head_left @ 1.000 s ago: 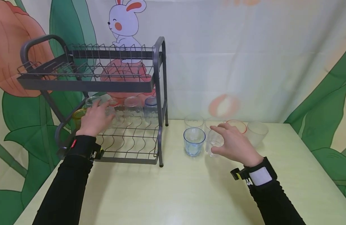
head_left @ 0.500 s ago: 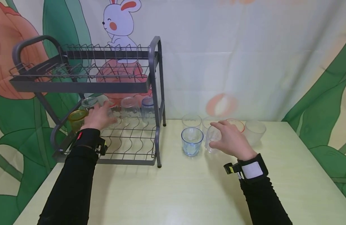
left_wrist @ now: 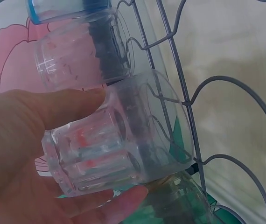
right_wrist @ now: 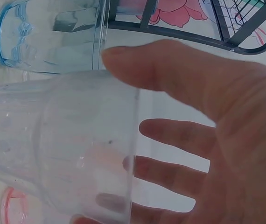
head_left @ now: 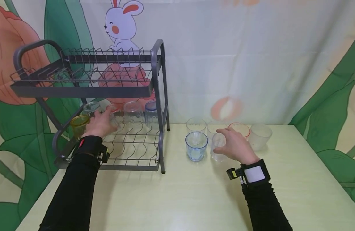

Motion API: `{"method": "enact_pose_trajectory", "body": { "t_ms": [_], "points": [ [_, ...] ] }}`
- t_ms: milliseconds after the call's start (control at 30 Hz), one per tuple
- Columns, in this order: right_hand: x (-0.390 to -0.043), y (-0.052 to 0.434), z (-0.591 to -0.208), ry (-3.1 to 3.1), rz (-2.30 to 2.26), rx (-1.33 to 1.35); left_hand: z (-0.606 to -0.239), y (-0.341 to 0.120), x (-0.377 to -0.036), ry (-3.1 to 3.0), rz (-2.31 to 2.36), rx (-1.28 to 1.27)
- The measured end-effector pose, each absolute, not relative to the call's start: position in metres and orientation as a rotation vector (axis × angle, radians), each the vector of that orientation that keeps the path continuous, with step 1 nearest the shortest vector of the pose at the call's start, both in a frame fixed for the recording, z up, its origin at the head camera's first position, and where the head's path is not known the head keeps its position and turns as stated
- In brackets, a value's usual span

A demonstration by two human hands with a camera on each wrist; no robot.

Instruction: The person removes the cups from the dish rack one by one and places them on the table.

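your left hand wrapped round a clear glass on the rack's lower shelf, right hand gripping a clear cup just right of the blue glass

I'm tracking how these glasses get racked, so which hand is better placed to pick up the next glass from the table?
The right hand. It already curls around the clear glass standing on the table beside the blue glass. The left hand is occupied, gripping a red-rimmed glass inside the dish rack.
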State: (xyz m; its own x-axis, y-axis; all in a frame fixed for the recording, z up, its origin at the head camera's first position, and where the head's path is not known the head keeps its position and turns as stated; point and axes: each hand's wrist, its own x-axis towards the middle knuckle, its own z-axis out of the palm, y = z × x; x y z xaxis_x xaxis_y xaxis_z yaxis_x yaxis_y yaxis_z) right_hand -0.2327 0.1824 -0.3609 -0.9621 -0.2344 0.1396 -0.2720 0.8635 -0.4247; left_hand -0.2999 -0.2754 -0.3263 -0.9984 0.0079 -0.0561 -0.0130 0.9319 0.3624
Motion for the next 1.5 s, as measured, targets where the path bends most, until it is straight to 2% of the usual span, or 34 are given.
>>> {"method": "enact_pose_trajectory", "body": {
  "t_ms": [500,1500],
  "points": [
    [-0.245,0.169,-0.372,-3.001,0.644,0.314,-0.324,-0.281,-0.299,3.048,0.492,0.005],
    [-0.24,0.171,-0.386,-3.008,0.683,0.22,-0.322,-0.285,-0.303,3.032,0.521,0.009]
  ]
}}
